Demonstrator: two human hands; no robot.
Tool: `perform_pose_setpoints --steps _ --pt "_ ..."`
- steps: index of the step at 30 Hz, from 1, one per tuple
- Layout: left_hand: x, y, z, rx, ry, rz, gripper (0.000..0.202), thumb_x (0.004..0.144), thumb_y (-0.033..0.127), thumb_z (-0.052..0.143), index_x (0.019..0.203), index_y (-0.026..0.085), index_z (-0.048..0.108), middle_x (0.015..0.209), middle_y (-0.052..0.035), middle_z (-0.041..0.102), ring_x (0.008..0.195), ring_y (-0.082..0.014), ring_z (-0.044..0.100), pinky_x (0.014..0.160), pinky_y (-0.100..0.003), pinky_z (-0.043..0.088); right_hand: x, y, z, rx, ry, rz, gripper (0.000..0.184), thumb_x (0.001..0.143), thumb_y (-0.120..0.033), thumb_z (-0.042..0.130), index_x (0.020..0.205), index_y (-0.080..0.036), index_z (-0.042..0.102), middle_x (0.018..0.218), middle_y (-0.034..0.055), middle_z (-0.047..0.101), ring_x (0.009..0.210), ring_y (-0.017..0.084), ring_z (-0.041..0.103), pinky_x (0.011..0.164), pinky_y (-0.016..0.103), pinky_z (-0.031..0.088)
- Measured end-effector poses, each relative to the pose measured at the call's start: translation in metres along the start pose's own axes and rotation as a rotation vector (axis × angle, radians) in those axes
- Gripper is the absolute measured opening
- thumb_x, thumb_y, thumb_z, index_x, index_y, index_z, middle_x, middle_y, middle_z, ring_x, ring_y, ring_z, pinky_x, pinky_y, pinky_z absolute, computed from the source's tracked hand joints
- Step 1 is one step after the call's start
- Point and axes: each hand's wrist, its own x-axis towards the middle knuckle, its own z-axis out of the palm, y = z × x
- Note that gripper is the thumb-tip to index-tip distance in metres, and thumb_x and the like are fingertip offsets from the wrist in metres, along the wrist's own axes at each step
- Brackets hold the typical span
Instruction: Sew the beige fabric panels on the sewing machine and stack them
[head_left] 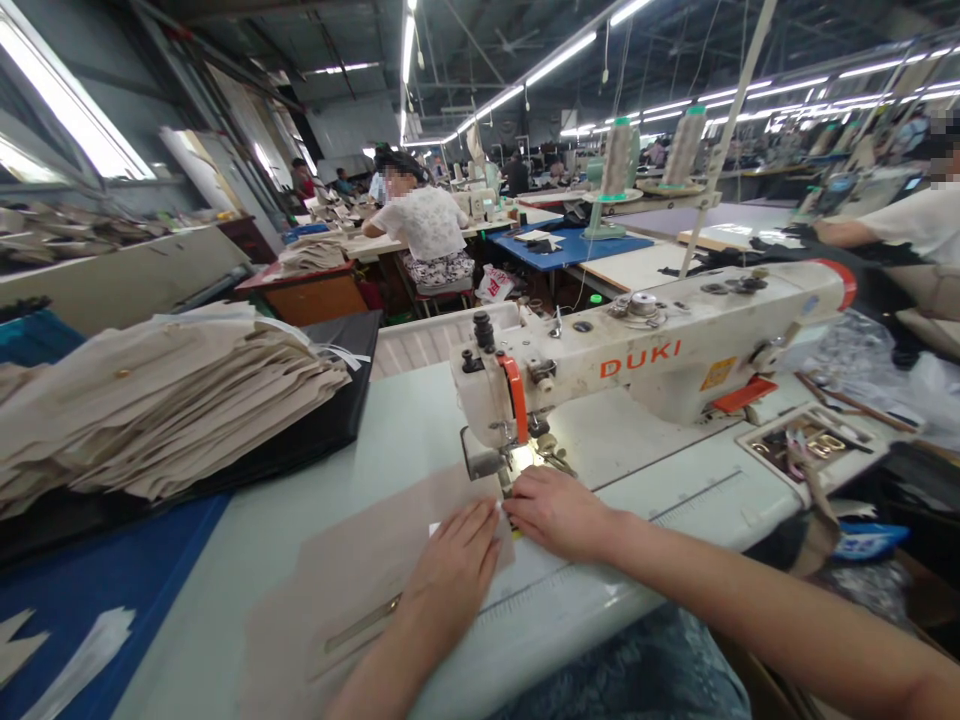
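On the sewing machine's pale table lies a beige fabric panel (330, 570) with a narrow zipped slot (360, 622) in it. My left hand (456, 565) rests flat on the panel, fingers stretched towards the needle area. A small white piece (434, 529) shows beside its fingers. My right hand (559, 512) is closed, its fingertips bent down at the panel's edge right beside the presser foot. What lies under those fingertips is mostly hidden. The white DUKI sewing machine (645, 350) stands just beyond both hands, its lamp lighting the needle area.
A tall stack of beige fabric pieces (195, 400) lies on black material at the left. An inset tray (739, 442) with scissors and metal rings is at the right. Thread cones (616, 160) stand behind the machine. A co-worker (424, 220) sits ahead; another person's arm (862, 232) shows at right.
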Motion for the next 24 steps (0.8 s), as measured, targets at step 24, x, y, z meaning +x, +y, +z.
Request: perform_pose_setpoints --steps 24 --pt "0.038 -0.013 0.026 -0.133 0.021 -0.047 0.037 0.096 0.022 0.038 0.125 0.015 0.06 0.125 -0.013 0.066 0.116 -0.0215 0.061 0.099 -0.04 0.051 0.005 0.031 0.012 0.001 0.11 0.061 0.02 0.095 -0.019 0.051 0.084 -0.016 0.068 0.081 0.0067 0.066 0.079 0.019 0.057 0.076 0.031 0.043"
